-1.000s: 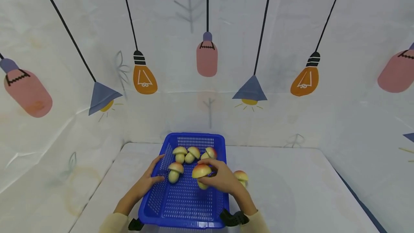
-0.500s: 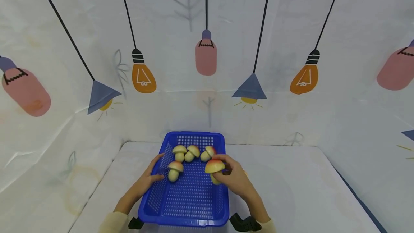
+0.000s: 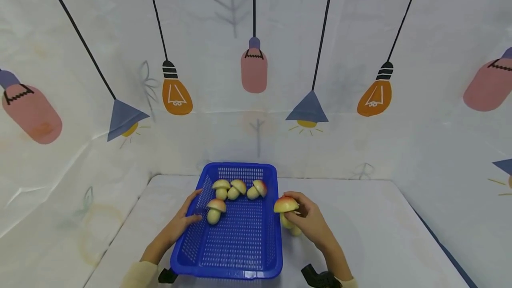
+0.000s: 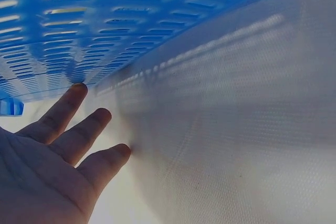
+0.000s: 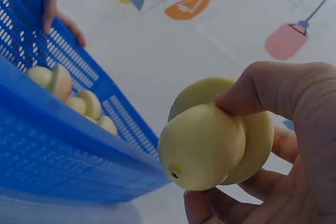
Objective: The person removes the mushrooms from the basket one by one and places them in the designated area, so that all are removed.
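Observation:
My right hand point(image 3: 314, 221) pinches a toy mushroom point(image 3: 286, 205) with a red-yellow cap, just beyond the right rim of a blue plastic basket point(image 3: 232, 252). In the right wrist view the thumb presses where the pale stem point(image 5: 202, 145) meets the cap, with fingers behind. A second mushroom point(image 3: 295, 231) shows below the held one, on the table and mostly hidden. Several more toy mushrooms point(image 3: 216, 211) lie in the far half of the basket. My left hand point(image 3: 178, 226) rests at the left rim, thumb and forefinger spread over it; its other fingers point(image 4: 81, 137) extend outside the wall.
The basket stands on a white-covered table point(image 3: 360, 234). A white sheet wall point(image 3: 224, 137) printed with hanging lamps rises behind the table and along its left side. Dark bands point(image 3: 320, 277) sit on both wrists.
My right hand has carried its mushroom rightward from above the basket to outside the right rim. The left hand keeps its place at the left rim; the mushrooms in the basket stay put.

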Demonstrator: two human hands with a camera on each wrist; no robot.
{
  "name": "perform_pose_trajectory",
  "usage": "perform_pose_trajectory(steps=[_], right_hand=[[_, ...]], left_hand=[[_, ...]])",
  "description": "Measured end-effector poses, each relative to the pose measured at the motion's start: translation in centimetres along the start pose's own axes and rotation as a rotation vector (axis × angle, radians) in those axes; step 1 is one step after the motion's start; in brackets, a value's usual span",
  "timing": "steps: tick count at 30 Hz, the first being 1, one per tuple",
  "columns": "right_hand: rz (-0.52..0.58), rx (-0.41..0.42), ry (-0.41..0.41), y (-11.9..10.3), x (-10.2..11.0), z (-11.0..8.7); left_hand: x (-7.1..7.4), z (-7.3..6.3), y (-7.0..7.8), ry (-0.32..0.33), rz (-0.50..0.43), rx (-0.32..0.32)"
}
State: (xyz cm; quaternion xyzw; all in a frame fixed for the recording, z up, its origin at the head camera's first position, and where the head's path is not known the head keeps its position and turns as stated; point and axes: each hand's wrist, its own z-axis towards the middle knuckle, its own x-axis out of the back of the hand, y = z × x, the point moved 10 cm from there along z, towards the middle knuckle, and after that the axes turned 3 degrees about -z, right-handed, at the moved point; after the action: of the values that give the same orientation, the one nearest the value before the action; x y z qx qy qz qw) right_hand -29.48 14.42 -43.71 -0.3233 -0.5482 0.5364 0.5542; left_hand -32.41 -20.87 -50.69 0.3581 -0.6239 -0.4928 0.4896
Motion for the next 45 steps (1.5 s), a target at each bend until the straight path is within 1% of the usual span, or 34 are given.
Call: perform_pose_trajectory(steps=[7, 9, 13, 20, 26, 29, 33, 39, 45], right_hand=[[-0.024, -0.048, 0.076, 1.4, 2.0, -0.3], [-0.036, -0.069, 0.086, 2.1, 2.3, -0.5], [-0.061, -0.1, 0.103, 3.2, 2.8, -0.9], [-0.096, -0.12, 0.142, 4.3, 3.8, -1.5], [-0.127, -0.104, 0.159, 4.9, 4.4, -1.8], [-0.158, -0.112, 0.174, 5.2, 4.9, -2.0], [-0.187, -0.125, 0.189, 5.5, 5.6, -2.4], [-0.196, -0.127, 0.216, 5.7, 6.5, -2.7], [-0.203, -0.148, 0.236, 6.2, 7.3, -2.9]], left_hand=[[0.2, -0.1, 0.0, -0.007, -0.009, -0.006], [0.1, -0.1, -0.1, -0.015, -0.011, -0.005], [0.1, 0.0, -0.3, -0.008, -0.005, -0.003], [0.0, 0.2, -0.5, 0.004, -0.002, 0.006], [0.0, 0.1, -0.5, 0.007, 0.009, 0.026], [0.1, 0.1, -0.6, 0.01, 0.014, 0.036], [0.0, 0.1, -0.7, 0.014, 0.011, 0.036], [0.0, 0.1, -0.7, 0.011, 0.004, 0.031], [0.0, 0.2, -0.6, 0.005, -0.003, 0.027]])
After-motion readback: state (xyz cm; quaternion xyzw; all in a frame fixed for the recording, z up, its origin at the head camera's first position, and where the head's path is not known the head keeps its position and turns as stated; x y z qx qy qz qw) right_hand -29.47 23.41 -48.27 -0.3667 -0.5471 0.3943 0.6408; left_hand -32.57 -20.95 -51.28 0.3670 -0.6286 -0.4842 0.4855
